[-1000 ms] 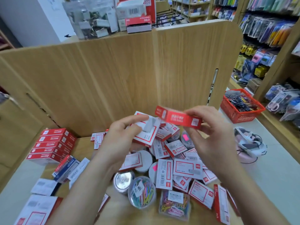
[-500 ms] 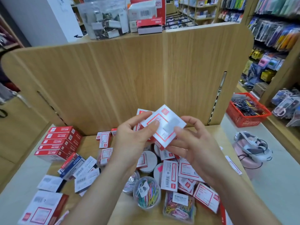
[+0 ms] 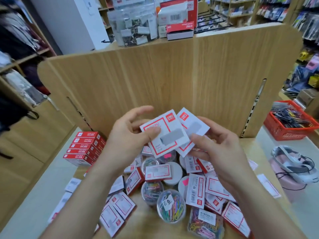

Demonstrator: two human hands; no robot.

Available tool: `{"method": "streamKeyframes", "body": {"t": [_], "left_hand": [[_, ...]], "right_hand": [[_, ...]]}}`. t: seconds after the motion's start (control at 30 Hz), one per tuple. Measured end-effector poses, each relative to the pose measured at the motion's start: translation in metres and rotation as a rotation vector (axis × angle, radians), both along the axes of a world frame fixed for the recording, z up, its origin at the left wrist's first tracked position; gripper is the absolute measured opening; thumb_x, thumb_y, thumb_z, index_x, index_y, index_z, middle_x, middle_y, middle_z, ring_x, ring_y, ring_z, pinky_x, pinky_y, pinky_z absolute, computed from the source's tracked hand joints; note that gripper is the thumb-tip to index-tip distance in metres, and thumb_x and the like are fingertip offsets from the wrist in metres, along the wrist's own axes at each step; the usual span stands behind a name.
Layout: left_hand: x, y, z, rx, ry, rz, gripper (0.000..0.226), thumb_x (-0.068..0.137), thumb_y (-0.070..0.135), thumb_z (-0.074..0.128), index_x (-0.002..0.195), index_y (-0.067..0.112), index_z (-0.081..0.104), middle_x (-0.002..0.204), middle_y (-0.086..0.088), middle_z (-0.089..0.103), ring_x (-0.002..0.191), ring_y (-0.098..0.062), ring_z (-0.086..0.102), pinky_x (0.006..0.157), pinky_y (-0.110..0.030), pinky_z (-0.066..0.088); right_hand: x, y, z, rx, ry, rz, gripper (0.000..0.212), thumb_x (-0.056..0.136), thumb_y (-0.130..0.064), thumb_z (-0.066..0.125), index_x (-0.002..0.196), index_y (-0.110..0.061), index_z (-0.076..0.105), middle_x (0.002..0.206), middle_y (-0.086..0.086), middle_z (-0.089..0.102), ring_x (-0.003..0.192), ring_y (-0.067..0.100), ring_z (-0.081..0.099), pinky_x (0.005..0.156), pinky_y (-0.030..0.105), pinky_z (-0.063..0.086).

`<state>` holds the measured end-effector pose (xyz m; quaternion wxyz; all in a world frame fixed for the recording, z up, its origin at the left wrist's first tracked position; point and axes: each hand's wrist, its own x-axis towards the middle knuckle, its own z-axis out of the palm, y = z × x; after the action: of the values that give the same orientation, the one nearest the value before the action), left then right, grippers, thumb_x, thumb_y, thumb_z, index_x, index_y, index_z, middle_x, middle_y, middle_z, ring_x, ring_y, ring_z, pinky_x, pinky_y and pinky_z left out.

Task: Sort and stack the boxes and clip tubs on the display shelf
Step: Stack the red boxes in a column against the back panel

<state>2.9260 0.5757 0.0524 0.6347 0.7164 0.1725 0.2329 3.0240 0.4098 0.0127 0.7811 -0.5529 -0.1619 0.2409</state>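
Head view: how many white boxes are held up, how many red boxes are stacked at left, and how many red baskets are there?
White boxes held up: 2
Red boxes stacked at left: 5
Red basket: 1
Total: 8

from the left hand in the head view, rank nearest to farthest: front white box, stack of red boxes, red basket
1. front white box, pinched by the left hand itself.
2. stack of red boxes, lower down at its left.
3. red basket, far off at the right edge.
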Motion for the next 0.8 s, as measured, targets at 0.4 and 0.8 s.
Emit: {"method": "streamKeyframes", "body": {"t": [0.4,0.8], "left_hand": [[-0.043,0.046,-0.014,-0.136,-0.089,0.154,0.006,0.095,0.015,0.055,0.099,0.019,0.057,0.082,-0.004,0.065,0.068,-0.015,0.061,0.053,-0.027,0.051],[-0.108,0.170,-0.012,0.226,0.016,-0.177,0.031,0.078,0.028,0.059,0.106,0.040,0.052,0.121,-0.005,0.046,0.107,-0.021,0.055,0.089,-0.041,0.049]], "right_hand": [[-0.072,0.092,0.011,-0.020,0.039,0.191,0.022,0.092,-0.030,0.056,0.103,-0.015,0.069,0.080,0.003,0.073,0.074,0.019,0.070,0.079,0.040,0.059],[-0.105,0.196,0.023,-0.242,-0.195,0.476,0.043,0.076,-0.027,0.068,0.118,-0.022,0.059,0.098,0.006,0.072,0.087,0.020,0.068,0.069,0.038,0.057]]}}
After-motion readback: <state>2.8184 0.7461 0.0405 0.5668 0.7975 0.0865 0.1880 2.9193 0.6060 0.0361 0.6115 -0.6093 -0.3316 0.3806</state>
